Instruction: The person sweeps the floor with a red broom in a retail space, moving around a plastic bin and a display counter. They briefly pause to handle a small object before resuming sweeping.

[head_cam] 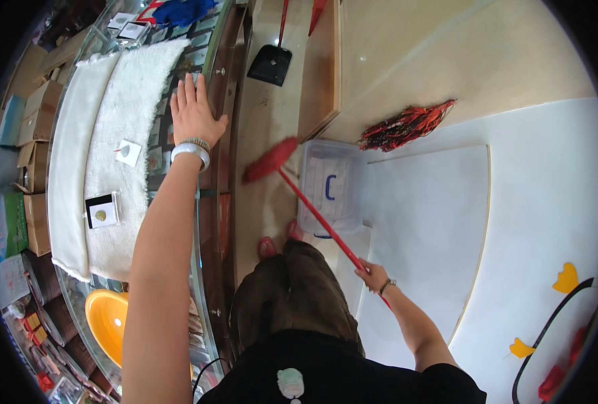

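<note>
My right hand (pixel 374 278) is closed around the red handle (pixel 321 219) of a broom, which slants away from me to the left. The broom's red head (pixel 271 160), slightly blurred, is at the floor between the counter and a lidded clear plastic storage box (pixel 331 189). Flat over the edge of the glass display counter (pixel 208 45) lies my left hand (pixel 195 111), fingers extended and holding nothing. Beside it is a white plush cloth (pixel 127 96), bearing a small card with a pendant (pixel 128 152) and a boxed yellowish stone (pixel 101 214).
A black long-handled dustpan (pixel 271 64) stands farther along the narrow aisle. Near a wooden panel edge (pixel 337 65) is a bundle of red and black cords (pixel 405 126). An orange basin (pixel 106 320) sits on the counter, with cardboard boxes (pixel 41 113) beyond its far side.
</note>
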### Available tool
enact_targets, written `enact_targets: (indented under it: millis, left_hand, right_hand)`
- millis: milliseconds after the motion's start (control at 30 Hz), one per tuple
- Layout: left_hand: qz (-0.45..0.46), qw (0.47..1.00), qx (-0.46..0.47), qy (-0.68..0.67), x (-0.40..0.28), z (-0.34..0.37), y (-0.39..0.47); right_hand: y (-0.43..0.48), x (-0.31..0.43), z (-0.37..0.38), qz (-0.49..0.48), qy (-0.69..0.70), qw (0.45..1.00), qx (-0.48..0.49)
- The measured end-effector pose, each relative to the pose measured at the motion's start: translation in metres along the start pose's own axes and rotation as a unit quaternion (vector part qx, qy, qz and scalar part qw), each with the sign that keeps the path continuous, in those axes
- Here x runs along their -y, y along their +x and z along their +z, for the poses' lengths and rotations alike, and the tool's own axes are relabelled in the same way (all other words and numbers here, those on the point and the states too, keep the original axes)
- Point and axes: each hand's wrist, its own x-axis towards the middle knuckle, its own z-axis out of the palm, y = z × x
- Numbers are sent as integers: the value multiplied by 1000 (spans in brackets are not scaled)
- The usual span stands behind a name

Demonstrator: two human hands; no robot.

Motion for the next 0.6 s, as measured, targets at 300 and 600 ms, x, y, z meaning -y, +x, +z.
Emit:
enact_targets:
  millis: [300,600]
  left_hand:
    - [-1,1000,10,-25,-1,-7,-1]
    - [0,997,17,-78,-1,-15,3]
  right_hand:
    - [59,57,-10,51,143,988,38]
    - [159,169,-85,27,180,982,41]
